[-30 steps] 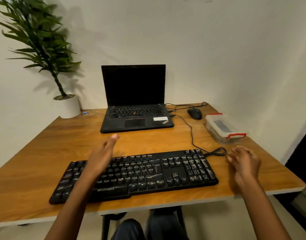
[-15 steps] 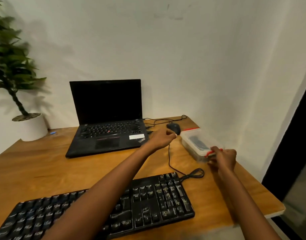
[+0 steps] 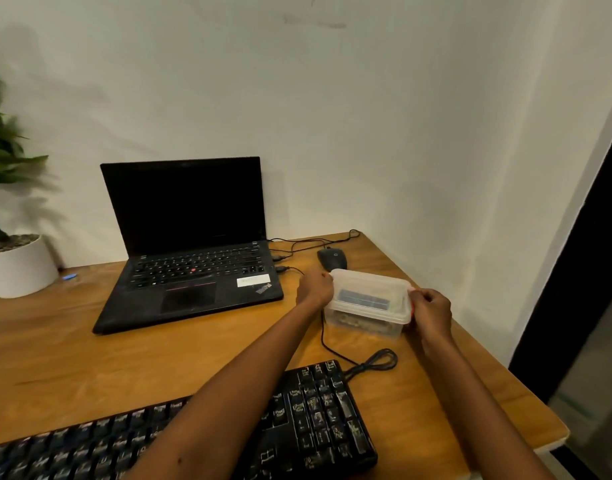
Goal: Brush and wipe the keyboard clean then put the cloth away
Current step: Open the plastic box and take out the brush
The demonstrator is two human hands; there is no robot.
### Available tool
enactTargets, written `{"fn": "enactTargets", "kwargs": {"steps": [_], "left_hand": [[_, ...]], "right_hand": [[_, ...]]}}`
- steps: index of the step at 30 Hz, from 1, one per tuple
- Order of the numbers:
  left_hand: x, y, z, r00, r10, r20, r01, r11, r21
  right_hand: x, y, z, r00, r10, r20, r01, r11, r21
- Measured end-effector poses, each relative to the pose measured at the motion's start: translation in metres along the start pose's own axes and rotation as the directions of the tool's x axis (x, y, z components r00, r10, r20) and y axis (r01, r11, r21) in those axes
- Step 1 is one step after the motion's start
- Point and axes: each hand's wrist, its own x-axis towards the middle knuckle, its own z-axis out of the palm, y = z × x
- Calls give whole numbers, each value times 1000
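The left hand curls its fingers round the left end of the clear box, and the right hand pinches the red clip at the right end. I judge that one hand steadies the box while the other frees the catch, so that the lid can come off. The cleaning tools are probably kept inside. A dark flat thing shows through the lid, but I cannot tell if it is the cloth.

The box stands near the right edge of the worktop, just in front of the mouse. Its long axis goes from left to right between the two hands.

The keyboard lies along the near edge, and no hand is on it. Its long axis also runs from left to right, a little slanted, and the number-pad end points toward the right edge. Its cable leaves the far right corner and passes just beside the box's left end.
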Motion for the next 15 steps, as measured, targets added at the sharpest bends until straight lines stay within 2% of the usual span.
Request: {"fn": "enactTargets", "kwargs": {"steps": [8,11,15], "left_hand": [[3,-3,2,998,-35,-45,35,999,-9],[4,-4,2,995,-64,-71,63,998,-20],[6,-6,-4,991,-107,-82,99,990,-98]], "right_hand": [[-1,-1,9,997,-43,-60,36,994,-107],[-6,0,6,996,-22,-86,16,998,-68],[-13,7,-2,1000,4,-2,-4,996,-92]]}}
